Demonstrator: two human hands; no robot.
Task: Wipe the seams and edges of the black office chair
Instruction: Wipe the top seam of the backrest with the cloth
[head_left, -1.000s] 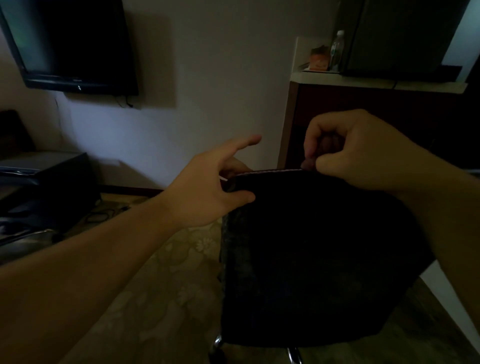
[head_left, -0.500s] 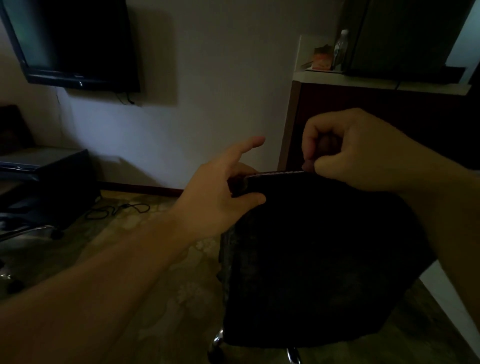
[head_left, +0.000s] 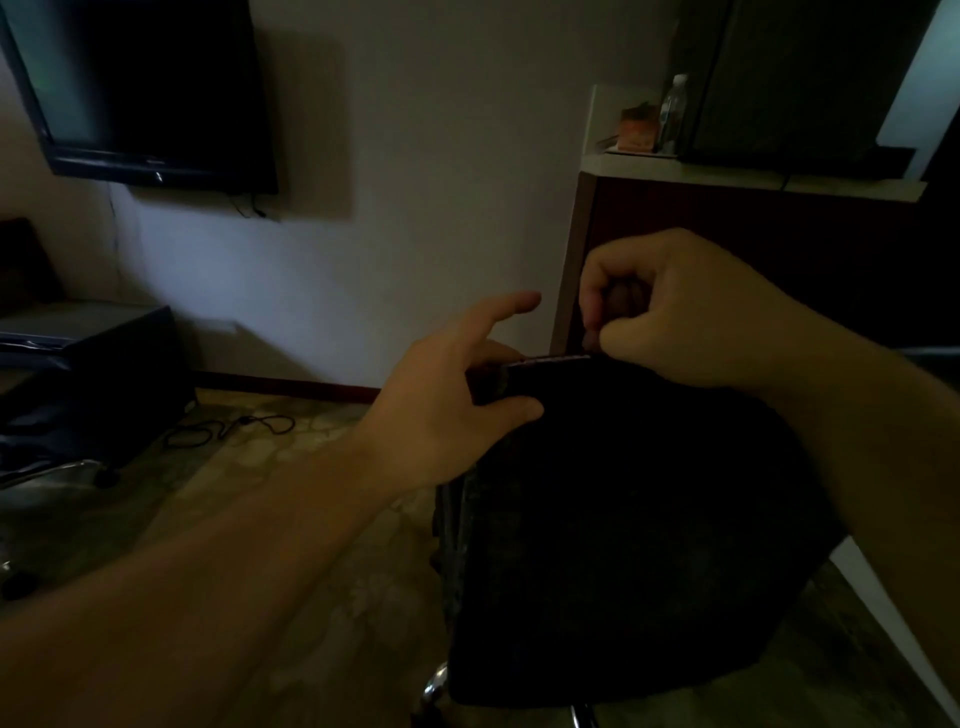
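The black office chair (head_left: 623, 519) fills the lower middle, its backrest seen from above in dim light. My left hand (head_left: 447, 410) grips the backrest's top left corner, thumb on the near face and index finger stretched out above the edge. My right hand (head_left: 670, 317) sits at the top edge further right, fingers curled and thumb pressed to the index finger in a pinch on a thin pale seam line (head_left: 556, 357). Whether a cloth is inside that pinch is too dark to tell.
A television (head_left: 145, 93) hangs on the wall at upper left. A dark cabinet (head_left: 779, 249) with a bottle (head_left: 672, 111) on its shelf stands right behind the chair. A low black unit (head_left: 104, 374) and a cable (head_left: 234, 426) lie on the patterned floor to the left.
The view has drifted slightly. My left hand stays on the corner and my right hand stays pinched at the top edge, both almost unmoved.
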